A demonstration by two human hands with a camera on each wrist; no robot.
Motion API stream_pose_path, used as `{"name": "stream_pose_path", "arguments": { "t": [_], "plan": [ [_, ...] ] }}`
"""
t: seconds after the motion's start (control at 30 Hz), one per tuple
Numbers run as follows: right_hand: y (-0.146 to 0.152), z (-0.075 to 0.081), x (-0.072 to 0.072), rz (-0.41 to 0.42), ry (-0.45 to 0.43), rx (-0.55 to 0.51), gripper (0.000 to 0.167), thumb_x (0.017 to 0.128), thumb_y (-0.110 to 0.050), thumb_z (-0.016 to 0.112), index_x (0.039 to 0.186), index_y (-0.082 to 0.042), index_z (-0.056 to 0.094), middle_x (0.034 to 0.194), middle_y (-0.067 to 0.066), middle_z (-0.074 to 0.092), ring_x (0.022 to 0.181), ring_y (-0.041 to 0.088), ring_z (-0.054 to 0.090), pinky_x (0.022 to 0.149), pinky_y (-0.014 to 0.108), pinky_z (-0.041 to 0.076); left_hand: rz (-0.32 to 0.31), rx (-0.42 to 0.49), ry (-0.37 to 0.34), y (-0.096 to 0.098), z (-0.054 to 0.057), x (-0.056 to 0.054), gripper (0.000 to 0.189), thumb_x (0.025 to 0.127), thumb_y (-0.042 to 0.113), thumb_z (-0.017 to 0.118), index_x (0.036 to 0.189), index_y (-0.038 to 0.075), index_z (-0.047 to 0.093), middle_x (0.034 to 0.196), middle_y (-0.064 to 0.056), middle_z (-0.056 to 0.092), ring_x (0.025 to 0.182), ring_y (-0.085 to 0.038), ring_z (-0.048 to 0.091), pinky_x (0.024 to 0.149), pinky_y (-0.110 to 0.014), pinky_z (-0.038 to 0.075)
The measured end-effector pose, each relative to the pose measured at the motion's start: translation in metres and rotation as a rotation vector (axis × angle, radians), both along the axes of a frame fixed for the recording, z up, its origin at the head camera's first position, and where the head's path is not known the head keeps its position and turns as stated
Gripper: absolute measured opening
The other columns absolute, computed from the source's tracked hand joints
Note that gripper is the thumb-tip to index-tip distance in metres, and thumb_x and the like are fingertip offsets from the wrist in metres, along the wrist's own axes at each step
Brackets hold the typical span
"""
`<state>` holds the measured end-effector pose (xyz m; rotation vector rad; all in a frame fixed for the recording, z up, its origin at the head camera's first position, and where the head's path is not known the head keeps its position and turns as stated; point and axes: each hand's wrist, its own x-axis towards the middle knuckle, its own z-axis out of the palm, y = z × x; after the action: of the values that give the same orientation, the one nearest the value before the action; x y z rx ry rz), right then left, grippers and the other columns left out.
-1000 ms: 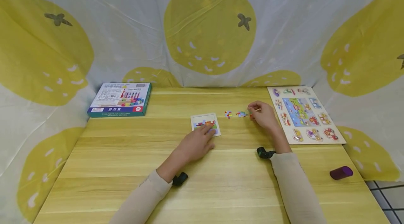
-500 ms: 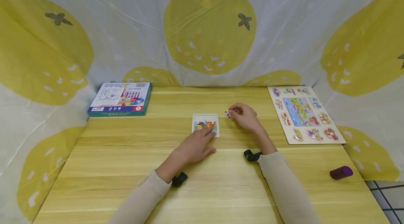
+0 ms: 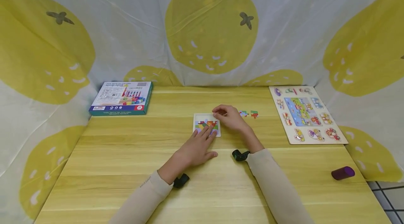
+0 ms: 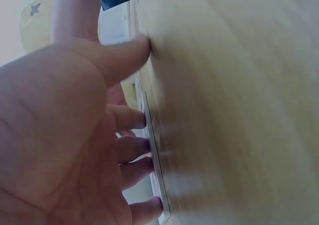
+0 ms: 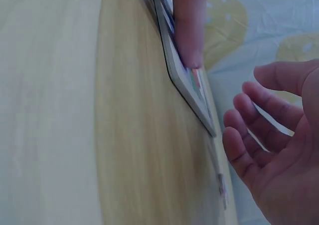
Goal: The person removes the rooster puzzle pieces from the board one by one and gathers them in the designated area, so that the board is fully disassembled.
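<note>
My left hand [image 3: 195,148] lies with spread, fairly straight fingers over the lower part of a small square jigsaw puzzle [image 3: 206,117] in a pale frame. In the left wrist view its fingertips [image 4: 142,170] press on the puzzle while the thumb touches the table. The puzzle shows a colourful picture below a pale upper strip. At the frame's upper right corner, my right hand [image 3: 231,118] pinches with curled fingers; the puzzle piece there is hidden by them. Two loose puzzle pieces, a bluish one [image 3: 243,113] and a green and red one [image 3: 254,114], lie right of that hand.
A boxed toy set [image 3: 121,98] lies at the table's back left. A larger wooden picture board [image 3: 309,115] lies at the back right, and a purple cylinder [image 3: 343,173] rests near the right edge. A fruit-patterned curtain [image 3: 208,31] hangs behind the table [image 3: 126,160].
My right hand has moved left along the row of loose pieces to the puzzle's upper right corner. The leftmost piece no longer shows in the row. My left hand stays on the puzzle.
</note>
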<state>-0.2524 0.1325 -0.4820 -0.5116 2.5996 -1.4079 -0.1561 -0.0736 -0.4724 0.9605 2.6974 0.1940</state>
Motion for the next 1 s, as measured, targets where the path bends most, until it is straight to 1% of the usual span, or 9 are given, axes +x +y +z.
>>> {"name": "stream_pose_path", "arguments": {
  "t": [0.13,0.33,0.57,0.67,0.77,0.87,1.0],
  "plan": [
    [-0.009,-0.004,0.001,0.038,0.0,0.007,0.027,0.103,-0.023,0.063,0.123,-0.007,0.072,0.116,0.007,0.072,0.107,0.024,0.066,0.099,0.045,0.054,-0.012,0.005,-0.014,-0.001,0.0,0.0,0.091,0.1,0.066,0.049,0.166,0.01,0.019,0.174,-0.013,0.01,0.161,-0.03,0.011,0.128,-0.057,0.019],
    [-0.02,-0.009,0.005,0.089,-0.015,0.022,0.023,0.103,-0.017,0.062,0.121,-0.009,0.073,0.111,0.005,0.071,0.098,0.019,0.066,0.09,0.039,0.055,-0.025,0.006,-0.008,-0.002,0.0,0.001,0.095,0.099,0.067,0.05,0.166,0.009,0.017,0.174,-0.012,0.006,0.161,-0.031,0.01,0.127,-0.059,0.021],
    [-0.028,-0.01,0.008,0.118,-0.077,0.062,0.025,0.103,-0.022,0.062,0.124,-0.01,0.072,0.113,0.003,0.069,0.095,0.015,0.066,0.083,0.031,0.057,-0.028,0.003,-0.007,-0.004,0.0,0.003,0.095,0.099,0.067,0.051,0.166,0.01,0.014,0.174,-0.011,0.007,0.162,-0.029,0.008,0.126,-0.059,0.021],
    [-0.03,-0.009,0.007,0.121,-0.071,0.079,0.025,0.104,-0.021,0.063,0.124,-0.01,0.073,0.112,0.004,0.068,0.093,0.015,0.066,0.081,0.032,0.057,-0.036,0.004,-0.006,-0.004,0.002,0.004,0.095,0.1,0.066,0.05,0.166,0.01,0.012,0.174,-0.011,0.005,0.162,-0.029,0.007,0.126,-0.06,0.02],
    [-0.031,-0.008,0.006,0.132,-0.043,0.093,0.025,0.104,-0.02,0.063,0.123,-0.011,0.074,0.113,0.005,0.068,0.095,0.017,0.065,0.085,0.035,0.056,-0.043,-0.001,-0.001,-0.004,0.003,0.003,0.095,0.1,0.066,0.049,0.166,0.011,0.01,0.174,-0.01,0.003,0.162,-0.029,0.006,0.126,-0.06,0.02],
    [-0.031,-0.006,0.005,0.144,-0.025,0.109,0.025,0.104,-0.018,0.061,0.124,-0.013,0.074,0.118,0.005,0.068,0.1,0.018,0.064,0.091,0.038,0.054,-0.047,-0.003,0.003,-0.004,0.003,0.003,0.096,0.1,0.067,0.049,0.166,0.011,0.009,0.174,-0.01,0.002,0.162,-0.029,0.006,0.126,-0.06,0.021],
    [-0.032,-0.003,0.003,0.159,-0.026,0.121,0.027,0.105,-0.013,0.057,0.126,-0.014,0.074,0.124,0.005,0.066,0.107,0.021,0.063,0.098,0.042,0.052,-0.05,0.001,0.004,-0.003,0.003,0.001,0.096,0.1,0.067,0.049,0.166,0.01,0.009,0.174,-0.01,0.004,0.162,-0.029,0.007,0.126,-0.06,0.021]
  ]
}}
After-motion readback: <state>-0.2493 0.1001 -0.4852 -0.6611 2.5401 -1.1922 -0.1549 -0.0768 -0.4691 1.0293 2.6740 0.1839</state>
